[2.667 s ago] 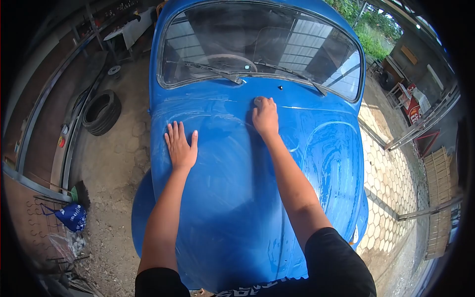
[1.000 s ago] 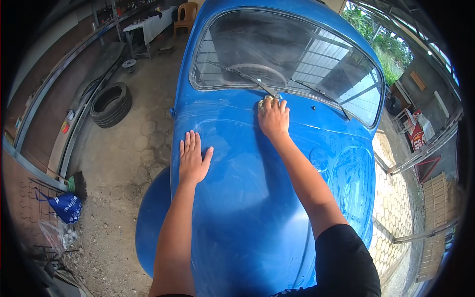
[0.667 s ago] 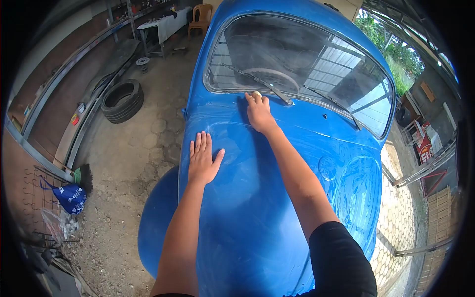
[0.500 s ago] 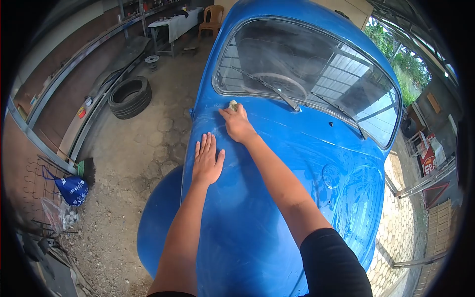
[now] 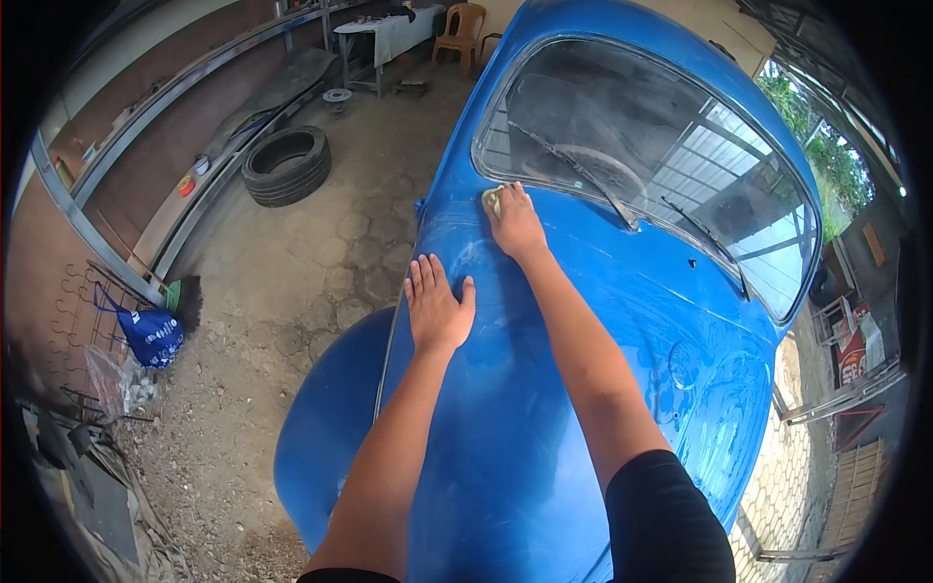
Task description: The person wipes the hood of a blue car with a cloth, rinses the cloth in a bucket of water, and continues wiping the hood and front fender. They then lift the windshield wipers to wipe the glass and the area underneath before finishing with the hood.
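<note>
My left hand (image 5: pixel 439 309) flat on blue car (image 5: pixel 496 408), near the hood's side edge, fingers spread a bit, thumb out. My right hand (image 5: pixel 516 228) farther up, fingers closed on pale cloth (image 5: pixel 492 203), pressing it to the paint just below the windshield (image 5: pixel 671 146) corner. Whitish smears around both. Wiper (image 5: pixel 583 175) beside right hand. Tire (image 5: pixel 287 167) on floor, well apart from car.

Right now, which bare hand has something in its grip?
The right hand, closed around a pale crumpled wad; the left hand lies open on the blue car hood.
</note>
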`<state>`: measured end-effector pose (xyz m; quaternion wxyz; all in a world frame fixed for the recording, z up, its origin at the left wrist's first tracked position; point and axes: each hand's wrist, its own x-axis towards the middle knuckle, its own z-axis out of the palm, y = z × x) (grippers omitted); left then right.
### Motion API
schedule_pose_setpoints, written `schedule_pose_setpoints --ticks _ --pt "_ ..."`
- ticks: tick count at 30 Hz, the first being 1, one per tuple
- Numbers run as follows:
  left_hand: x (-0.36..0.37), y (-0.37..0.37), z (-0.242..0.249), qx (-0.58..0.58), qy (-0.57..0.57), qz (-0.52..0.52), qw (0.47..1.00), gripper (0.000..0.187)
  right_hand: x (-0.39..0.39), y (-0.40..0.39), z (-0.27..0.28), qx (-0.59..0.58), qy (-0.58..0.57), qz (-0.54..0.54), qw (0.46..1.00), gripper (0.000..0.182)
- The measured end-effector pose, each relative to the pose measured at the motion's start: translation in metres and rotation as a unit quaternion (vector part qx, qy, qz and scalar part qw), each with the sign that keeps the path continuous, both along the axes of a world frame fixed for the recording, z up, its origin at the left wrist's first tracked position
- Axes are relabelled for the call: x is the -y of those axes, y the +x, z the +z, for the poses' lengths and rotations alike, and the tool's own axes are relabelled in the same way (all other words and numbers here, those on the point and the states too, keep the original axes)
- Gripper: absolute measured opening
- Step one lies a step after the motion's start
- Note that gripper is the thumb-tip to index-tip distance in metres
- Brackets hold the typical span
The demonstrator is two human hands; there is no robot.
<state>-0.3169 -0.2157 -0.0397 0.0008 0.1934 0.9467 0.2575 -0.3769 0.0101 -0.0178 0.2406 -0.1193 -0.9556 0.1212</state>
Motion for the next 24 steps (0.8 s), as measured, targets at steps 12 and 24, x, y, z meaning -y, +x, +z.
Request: schedule_pose_setpoints --ticks 12,24 --pt "-0.002 0.001 0.002 0.000 -0.009 0.004 1.000 0.086 0.009 -0.074 0.002 0.009 0.184 -0.003 0.983 0.035" --pt "0.000 -0.001 -0.001 -0.006 0.003 -0.005 1.000 0.085 0.010 -0.102 0.039 0.063 0.309 0.104 0.943 0.043"
